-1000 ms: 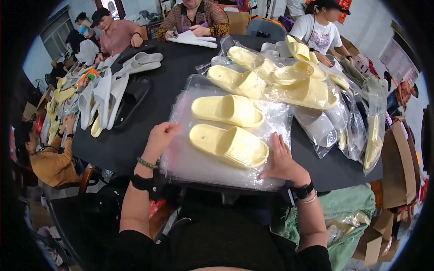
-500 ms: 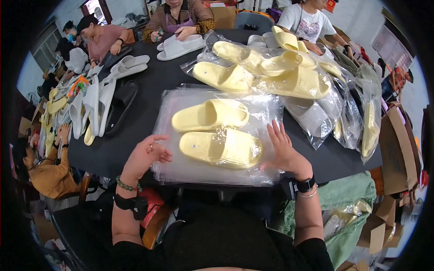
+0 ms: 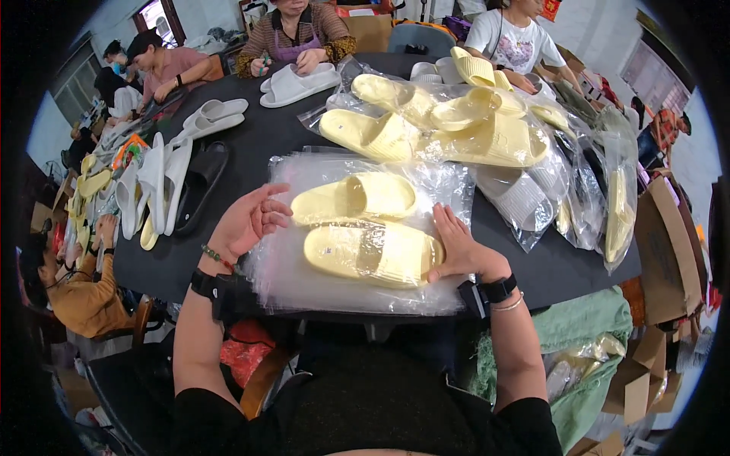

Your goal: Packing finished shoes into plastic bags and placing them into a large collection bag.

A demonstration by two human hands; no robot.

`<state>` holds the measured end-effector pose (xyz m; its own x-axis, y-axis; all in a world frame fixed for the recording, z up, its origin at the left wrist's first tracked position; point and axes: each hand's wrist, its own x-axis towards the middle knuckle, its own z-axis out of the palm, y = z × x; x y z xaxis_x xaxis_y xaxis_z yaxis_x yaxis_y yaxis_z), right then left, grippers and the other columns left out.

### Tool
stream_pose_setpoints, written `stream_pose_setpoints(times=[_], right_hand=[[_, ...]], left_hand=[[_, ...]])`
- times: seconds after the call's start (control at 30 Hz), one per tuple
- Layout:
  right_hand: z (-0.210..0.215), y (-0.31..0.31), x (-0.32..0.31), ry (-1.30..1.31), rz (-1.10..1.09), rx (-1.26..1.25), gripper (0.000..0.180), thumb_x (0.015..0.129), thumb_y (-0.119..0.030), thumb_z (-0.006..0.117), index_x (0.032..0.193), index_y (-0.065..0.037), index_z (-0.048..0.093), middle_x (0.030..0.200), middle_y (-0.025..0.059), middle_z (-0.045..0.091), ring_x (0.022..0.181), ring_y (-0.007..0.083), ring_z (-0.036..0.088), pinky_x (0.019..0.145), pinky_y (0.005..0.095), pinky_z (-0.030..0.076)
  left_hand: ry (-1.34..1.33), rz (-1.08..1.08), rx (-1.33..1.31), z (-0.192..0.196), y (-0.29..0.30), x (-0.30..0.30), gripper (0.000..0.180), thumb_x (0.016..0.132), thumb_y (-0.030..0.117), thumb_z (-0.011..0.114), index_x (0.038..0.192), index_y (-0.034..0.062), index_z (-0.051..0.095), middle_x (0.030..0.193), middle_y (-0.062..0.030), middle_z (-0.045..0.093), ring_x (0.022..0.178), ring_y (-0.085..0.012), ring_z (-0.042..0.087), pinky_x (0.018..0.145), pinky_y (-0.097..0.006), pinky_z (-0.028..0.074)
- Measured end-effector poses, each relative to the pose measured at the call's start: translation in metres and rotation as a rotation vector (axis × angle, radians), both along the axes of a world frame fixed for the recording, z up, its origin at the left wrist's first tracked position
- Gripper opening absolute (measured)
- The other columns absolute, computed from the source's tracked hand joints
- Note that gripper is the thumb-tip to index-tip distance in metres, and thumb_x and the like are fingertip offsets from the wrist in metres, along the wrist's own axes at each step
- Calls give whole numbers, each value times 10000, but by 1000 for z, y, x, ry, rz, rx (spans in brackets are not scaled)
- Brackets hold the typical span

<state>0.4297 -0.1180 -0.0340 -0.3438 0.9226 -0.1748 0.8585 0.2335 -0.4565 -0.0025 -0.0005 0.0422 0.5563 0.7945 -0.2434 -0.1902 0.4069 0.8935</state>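
Note:
Two pale yellow slippers, an upper one (image 3: 323, 204) and a lower one (image 3: 346, 249), lie side by side with toes to the right. Clear film with glints seems to cover them. Beneath is a stack of clear plastic bags (image 3: 285, 285) at the table's near edge. My left hand (image 3: 247, 220) hovers over the stack's left edge, fingers apart and loosely curled, close to the upper slipper's heel and holding nothing. My right hand (image 3: 462, 245) lies with fingers stretched against the right side of the bagged pair, thumb at the lower slipper's toe end.
Bagged yellow slippers (image 3: 372, 135) are heaped beyond the stack, with bagged grey slippers (image 3: 517, 199) at the right. Loose white slippers (image 3: 154, 178) and a black slipper (image 3: 199, 186) lie leftward on the dark table (image 3: 251, 140). Co-workers sit around; one handles white slippers (image 3: 300, 85).
My left hand has moved up and slightly left along the stack's edge. My right hand has shifted left against the lower slipper's toe end. A co-worker at far left has shifted an arm.

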Motion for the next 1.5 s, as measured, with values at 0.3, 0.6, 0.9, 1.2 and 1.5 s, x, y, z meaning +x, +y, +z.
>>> stream_pose_setpoints(times=[0.3,0.6,0.9,1.2,1.5], right_hand=[[-10,0,3,-43,58,56,1649,397,-727,851,1549,29,-56,1622,280,3,1517,387,-80,1223,480,50],[1,-2,-4,-69,32,22,1667,358,-656,897,1550,29,-46,1623,280,-5,1518,385,-79,1226,475,38],[-6,-5,-7,-100,13,62,1673,356,-707,865,1545,43,-42,1621,284,9,1518,389,-63,1230,461,31],[-3,-5,-10,-158,28,83,1608,419,-709,851,1550,38,-12,1624,277,14,1521,386,-52,1230,456,40],[-12,-4,-7,-46,-43,96,1465,588,-786,735,1540,78,34,1620,286,26,1521,391,-28,1227,449,59]], left_hand=[[745,-440,987,-23,27,24,570,917,269,656,1450,146,499,1287,-198,625,1026,-267,644,926,-379,489],[828,-774,1703,-52,51,109,640,880,408,670,1376,30,526,1481,-186,437,1387,-378,374,1111,-463,325],[402,-300,1164,-60,17,145,470,743,180,775,1180,64,646,1115,-112,673,989,-344,637,876,-466,525],[1166,87,1290,-81,56,-49,288,750,261,707,867,-1,697,955,-213,692,917,-388,655,819,-423,527],[1518,630,1458,65,12,-98,214,791,171,703,719,-17,629,785,-184,575,821,-379,552,707,-482,427]])
